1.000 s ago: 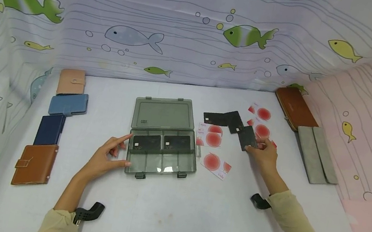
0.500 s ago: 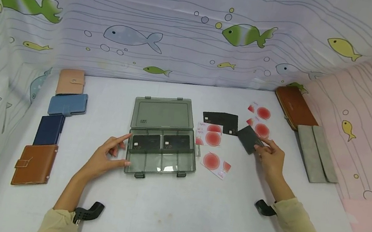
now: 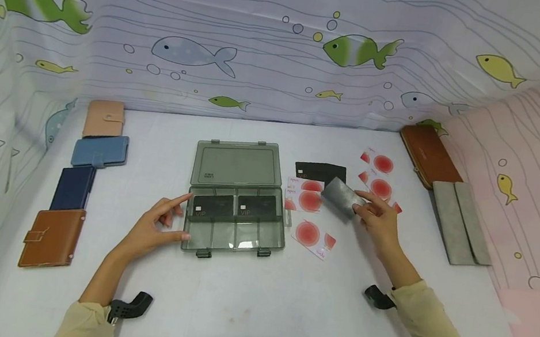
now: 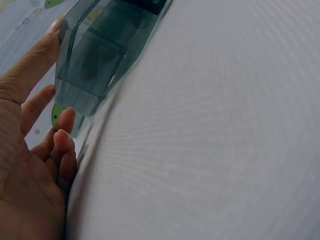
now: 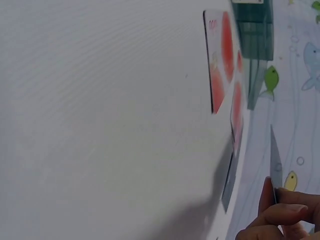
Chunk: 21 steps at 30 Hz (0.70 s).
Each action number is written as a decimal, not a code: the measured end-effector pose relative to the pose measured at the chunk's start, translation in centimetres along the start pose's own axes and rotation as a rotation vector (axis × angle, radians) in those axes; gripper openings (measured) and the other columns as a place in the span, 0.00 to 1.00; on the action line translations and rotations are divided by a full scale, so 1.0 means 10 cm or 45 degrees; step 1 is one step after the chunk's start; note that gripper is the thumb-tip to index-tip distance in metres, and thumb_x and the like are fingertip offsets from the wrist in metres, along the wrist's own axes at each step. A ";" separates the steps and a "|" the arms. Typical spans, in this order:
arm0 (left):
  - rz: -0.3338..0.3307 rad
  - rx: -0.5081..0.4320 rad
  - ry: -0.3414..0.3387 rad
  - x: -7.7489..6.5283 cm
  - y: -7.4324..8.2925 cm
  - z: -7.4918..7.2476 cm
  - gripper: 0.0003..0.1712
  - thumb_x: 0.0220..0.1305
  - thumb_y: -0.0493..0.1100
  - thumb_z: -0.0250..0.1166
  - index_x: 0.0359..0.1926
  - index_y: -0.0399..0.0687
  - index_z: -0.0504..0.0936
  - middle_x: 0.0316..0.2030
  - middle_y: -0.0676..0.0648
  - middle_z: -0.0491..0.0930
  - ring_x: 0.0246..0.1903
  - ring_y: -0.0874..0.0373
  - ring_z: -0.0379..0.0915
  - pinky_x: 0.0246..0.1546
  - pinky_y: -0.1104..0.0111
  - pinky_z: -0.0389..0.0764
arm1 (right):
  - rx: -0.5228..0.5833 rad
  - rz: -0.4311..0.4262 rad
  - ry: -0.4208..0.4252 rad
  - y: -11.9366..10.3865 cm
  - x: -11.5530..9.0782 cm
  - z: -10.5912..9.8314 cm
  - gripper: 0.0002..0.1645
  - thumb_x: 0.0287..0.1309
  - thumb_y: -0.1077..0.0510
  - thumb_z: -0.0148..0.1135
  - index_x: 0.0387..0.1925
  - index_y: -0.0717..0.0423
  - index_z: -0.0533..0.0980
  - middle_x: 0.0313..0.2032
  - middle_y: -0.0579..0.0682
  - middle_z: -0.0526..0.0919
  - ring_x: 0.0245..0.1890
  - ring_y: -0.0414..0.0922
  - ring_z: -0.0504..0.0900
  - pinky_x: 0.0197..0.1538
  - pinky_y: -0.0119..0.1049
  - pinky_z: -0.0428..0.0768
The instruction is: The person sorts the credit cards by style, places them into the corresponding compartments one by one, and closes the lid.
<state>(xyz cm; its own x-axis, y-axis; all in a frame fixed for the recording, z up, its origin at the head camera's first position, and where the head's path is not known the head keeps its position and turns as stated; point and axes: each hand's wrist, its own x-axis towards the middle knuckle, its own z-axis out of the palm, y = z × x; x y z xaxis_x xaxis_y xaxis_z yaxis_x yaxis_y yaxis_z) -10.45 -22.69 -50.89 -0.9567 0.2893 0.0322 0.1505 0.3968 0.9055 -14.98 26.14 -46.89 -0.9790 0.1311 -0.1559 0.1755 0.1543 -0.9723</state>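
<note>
My right hand pinches a black card by its right end; light glints off its face. In the right wrist view the card appears edge-on, raised off the table. My left hand rests at the left side of an opened translucent grey-green box, thumb and index fingertip at its wall with the fingers relaxed. In the left wrist view those fingertips meet the box's corner. Two black VIP cards lie side by side in the box's back compartments.
Behind the held card lie more black cards. Red-and-white cards lie right of the box, others farther right. Several wallets line the left side; a brown purse and grey pouch lie at right.
My right hand has drawn the black card away from the other black cards, then swung it left and lifted it, tilting its face. My left hand and the box stay put.
</note>
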 end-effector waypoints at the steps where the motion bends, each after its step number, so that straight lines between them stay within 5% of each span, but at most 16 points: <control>1: -0.002 -0.005 0.000 0.00 0.00 0.00 0.49 0.52 0.36 0.77 0.73 0.56 0.66 0.44 0.47 0.66 0.33 0.58 0.54 0.37 0.68 0.59 | -0.002 -0.003 -0.011 -0.02 0.00 0.03 0.22 0.62 0.66 0.64 0.58 0.68 0.75 0.20 0.37 0.73 0.19 0.35 0.67 0.22 0.26 0.66; 21: 0.026 -0.020 0.009 -0.01 0.02 0.00 0.49 0.51 0.35 0.77 0.73 0.53 0.67 0.43 0.44 0.66 0.33 0.57 0.54 0.37 0.68 0.59 | -0.106 -0.165 -0.265 -0.22 0.06 0.82 0.21 0.62 0.66 0.64 0.57 0.60 0.80 0.24 0.46 0.73 0.23 0.38 0.69 0.25 0.27 0.68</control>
<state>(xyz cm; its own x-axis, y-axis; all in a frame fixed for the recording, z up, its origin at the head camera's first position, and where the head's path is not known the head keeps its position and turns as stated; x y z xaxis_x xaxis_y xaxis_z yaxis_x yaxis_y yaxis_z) -10.38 -22.68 -50.73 -0.9551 0.2914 0.0538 0.1662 0.3767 0.9113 -16.79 17.82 -46.28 -0.9926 -0.0982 -0.0721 0.0470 0.2378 -0.9702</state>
